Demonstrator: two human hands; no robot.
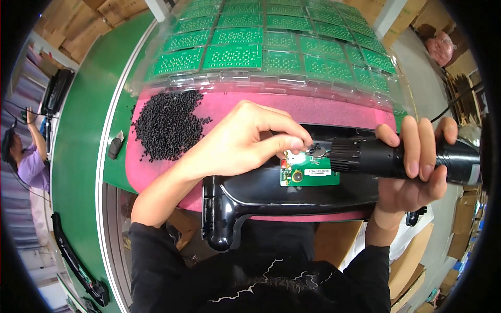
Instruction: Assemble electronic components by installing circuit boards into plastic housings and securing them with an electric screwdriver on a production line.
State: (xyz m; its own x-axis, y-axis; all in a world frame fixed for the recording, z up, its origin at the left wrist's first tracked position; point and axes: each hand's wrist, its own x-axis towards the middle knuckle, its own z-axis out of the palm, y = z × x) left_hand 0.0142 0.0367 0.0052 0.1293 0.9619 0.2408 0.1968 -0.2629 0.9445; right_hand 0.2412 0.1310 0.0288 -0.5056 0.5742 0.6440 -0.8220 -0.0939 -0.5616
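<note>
My right hand [415,156] is wrapped round a black electric screwdriver [360,155], held almost level with its ribbed end toward the left. That end hovers over a small green circuit board [315,180] in a glossy black plastic housing [255,194]. Thumb and forefinger of my left hand [248,135] are pinched together at the board's upper edge; what is between them is too small to make out. Small dark bits show beside these fingertips. The screwdriver's tip is hard to see. A heap of tiny black screws [169,125] lies left of my left hand.
A pink mat [334,109] lies under the housing and screws. Behind it stand clear plastic trays [235,78] holding several green boards. At left runs a green bench [78,172] with a long black part [75,261]. A person [32,161] in purple works far left.
</note>
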